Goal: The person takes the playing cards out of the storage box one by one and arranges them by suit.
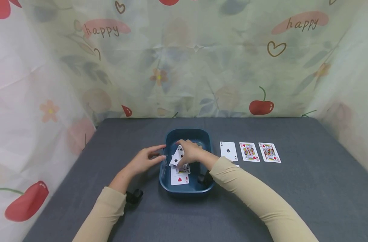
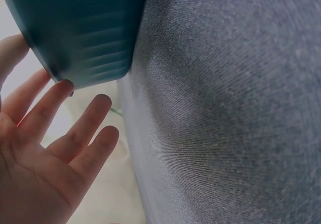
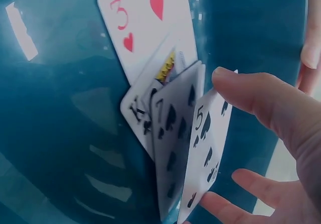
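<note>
A dark blue plastic tray (image 1: 187,191) stands on the table with several playing cards inside. My right hand (image 1: 192,153) reaches into it and pinches the five of spades (image 3: 204,146) between thumb and fingers, the card tilted up on edge. Just beside it leans a seven of spades (image 3: 169,138). Below those lie a king of clubs (image 3: 134,112), partly covered, and a three of hearts (image 3: 150,33) on the tray floor. At the tray's left side is my left hand (image 1: 144,159), its fingers spread and fingertips at the rim; they hold no card.
Right of the tray, an ace of clubs (image 1: 228,151), a king of hearts (image 1: 249,152) and a king of diamonds (image 1: 270,152) lie face up in a row. Another card's white edge (image 1: 237,165) peeks out by my right sleeve. A printed curtain (image 1: 196,80) hangs behind the grey table (image 1: 311,188).
</note>
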{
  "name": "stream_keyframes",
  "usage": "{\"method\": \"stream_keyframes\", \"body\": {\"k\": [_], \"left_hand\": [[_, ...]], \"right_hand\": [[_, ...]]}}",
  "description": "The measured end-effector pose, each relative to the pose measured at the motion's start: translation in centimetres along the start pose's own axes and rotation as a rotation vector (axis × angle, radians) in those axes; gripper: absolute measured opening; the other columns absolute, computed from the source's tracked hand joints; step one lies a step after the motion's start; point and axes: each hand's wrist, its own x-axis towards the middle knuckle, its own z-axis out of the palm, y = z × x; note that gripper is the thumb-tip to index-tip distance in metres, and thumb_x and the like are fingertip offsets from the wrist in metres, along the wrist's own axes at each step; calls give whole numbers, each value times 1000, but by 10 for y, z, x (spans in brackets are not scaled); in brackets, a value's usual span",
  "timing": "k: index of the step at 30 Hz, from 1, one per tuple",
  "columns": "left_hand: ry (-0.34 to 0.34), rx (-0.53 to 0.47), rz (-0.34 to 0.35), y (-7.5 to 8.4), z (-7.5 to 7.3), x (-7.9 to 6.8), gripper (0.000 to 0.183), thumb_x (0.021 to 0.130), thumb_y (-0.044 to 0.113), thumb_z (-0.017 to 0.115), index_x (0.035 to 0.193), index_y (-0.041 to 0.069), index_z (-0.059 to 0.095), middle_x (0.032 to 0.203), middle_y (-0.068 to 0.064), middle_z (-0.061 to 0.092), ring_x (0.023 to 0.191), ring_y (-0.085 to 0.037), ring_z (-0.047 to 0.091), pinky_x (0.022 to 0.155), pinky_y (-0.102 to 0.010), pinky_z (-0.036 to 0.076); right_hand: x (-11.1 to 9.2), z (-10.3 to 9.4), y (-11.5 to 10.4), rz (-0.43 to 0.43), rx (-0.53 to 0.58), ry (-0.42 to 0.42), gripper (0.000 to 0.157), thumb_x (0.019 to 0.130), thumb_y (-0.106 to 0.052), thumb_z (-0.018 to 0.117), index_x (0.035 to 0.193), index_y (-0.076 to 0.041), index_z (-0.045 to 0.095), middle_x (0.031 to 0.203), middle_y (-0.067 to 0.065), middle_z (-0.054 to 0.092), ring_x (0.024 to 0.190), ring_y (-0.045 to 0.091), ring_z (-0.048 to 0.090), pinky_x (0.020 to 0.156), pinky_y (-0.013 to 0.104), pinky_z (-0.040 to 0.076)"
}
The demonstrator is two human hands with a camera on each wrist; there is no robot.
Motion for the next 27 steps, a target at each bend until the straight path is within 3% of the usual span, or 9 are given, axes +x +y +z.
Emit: {"method": "stream_keyframes", "body": {"k": [16,27], "left_hand": [[6,2,-19,-2,1,2,53,91,34,59,140,21,43,147,-14,40,127,-40,47,98,-56,43],[17,-1,-42,0,2,3,53,91,32,60,140,21,44,146,-13,41,127,-39,47,99,-55,43]], "right_hand": [[-15,-29,-1,-143,35,50,82,70,-28,81,140,-15,40,139,13,45,118,33,43,97,55,35],[-39,-55,21,-289,39,139,82,68,-27,80,139,-8,42,137,16,48,120,34,41,95,46,36]]}}
